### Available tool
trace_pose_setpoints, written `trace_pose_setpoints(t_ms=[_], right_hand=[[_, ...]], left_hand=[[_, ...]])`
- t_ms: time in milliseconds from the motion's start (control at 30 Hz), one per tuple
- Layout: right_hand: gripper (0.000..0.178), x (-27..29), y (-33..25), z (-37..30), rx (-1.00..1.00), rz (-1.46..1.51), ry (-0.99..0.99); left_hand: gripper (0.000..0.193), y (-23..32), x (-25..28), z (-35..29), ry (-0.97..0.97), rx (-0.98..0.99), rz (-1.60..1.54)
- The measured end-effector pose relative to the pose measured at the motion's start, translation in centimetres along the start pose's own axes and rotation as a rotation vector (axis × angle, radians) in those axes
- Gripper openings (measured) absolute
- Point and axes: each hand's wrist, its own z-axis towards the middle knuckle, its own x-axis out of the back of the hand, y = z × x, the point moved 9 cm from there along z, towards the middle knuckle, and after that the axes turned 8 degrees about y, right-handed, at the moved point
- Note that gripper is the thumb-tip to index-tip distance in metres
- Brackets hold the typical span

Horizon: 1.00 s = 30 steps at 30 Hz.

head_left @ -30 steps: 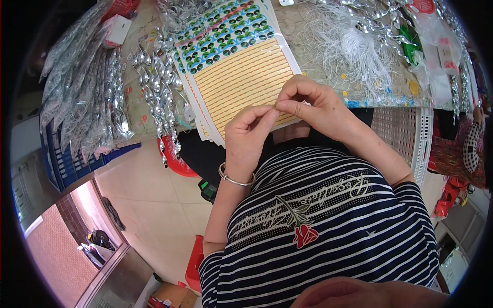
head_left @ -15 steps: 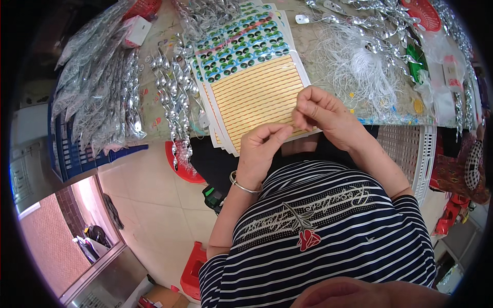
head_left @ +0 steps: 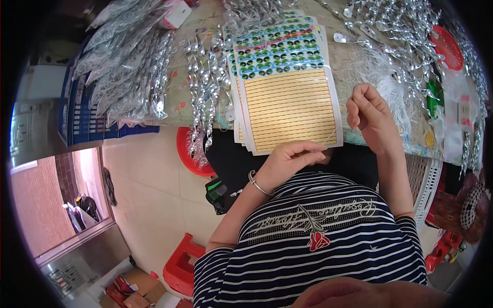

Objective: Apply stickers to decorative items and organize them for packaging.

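Observation:
A stack of sticker sheets (head_left: 290, 113) lies at the table's near edge, with rows of green and blue printed shapes at the top and a yellow lined area below. Over its lower edge, my left hand (head_left: 290, 161) has thumb and fingers pressed together at one end of a thin pale string (head_left: 330, 137). My right hand (head_left: 375, 115), raised just right of the sheets, pinches with thumb and forefinger; the string seems to run up to it, though its upper stretch is hard to see. Beyond my right hand spreads a bundle of white strings (head_left: 393, 84).
Silver twisted spirals (head_left: 205, 77) hang over the table edge left of the sheets. Bagged spirals (head_left: 128, 66) fill a blue crate (head_left: 69, 118). A red basket (head_left: 447, 49) stands at the far right, a white crate (head_left: 429, 179) below the table, a red stool (head_left: 182, 264) on the floor.
My hands have drawn apart, the right one moving up and right from the left. The whole view has shifted, so the table's contents sit further right.

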Motion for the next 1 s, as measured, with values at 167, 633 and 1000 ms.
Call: trace_pose_setpoints(t_ms=[167,633,1000], right_hand=[[0.010,1.3,-1.1,0.8,0.042,0.005,0.072],[0.017,0.8,2.0,1.0,0.006,-0.050,-0.060],[0.016,1.7,4.7,-1.2,-0.108,-0.164,-0.045]], left_hand=[[0.039,-2.0,1.7,-1.6,0.065,0.145,0.067],[0.034,9.5,16.9,-3.3,0.847,-0.234,0.547],[0.049,12.6,24.3,1.1,0.921,-0.544,0.907]])
